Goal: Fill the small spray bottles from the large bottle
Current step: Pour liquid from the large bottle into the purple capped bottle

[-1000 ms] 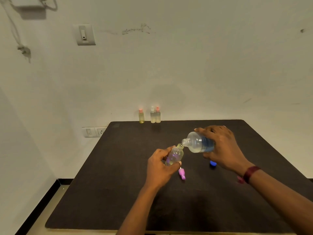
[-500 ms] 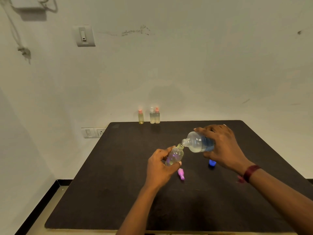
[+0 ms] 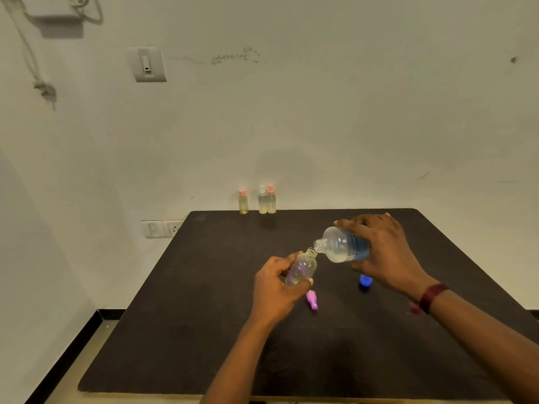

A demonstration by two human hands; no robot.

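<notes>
Clear small spray bottle (image 3: 302, 267), uncapped and tilted, gripped by left hand (image 3: 277, 290) above the dark table (image 3: 180, 330). Right hand (image 3: 382, 252) grips the large bottle (image 3: 341, 247), tipped, mouth touching the small one's neck. Pink spray cap (image 3: 312, 299), blue cap (image 3: 365, 280) on table; three capped bottles (image 3: 262, 199) at far edge.

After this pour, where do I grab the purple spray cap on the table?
Come from above and pinch the purple spray cap across its long sides: it lies flat on the table, beside the left hand, which grips the small bottle. The right hand likely suits, once it sets down the large bottle.
</notes>
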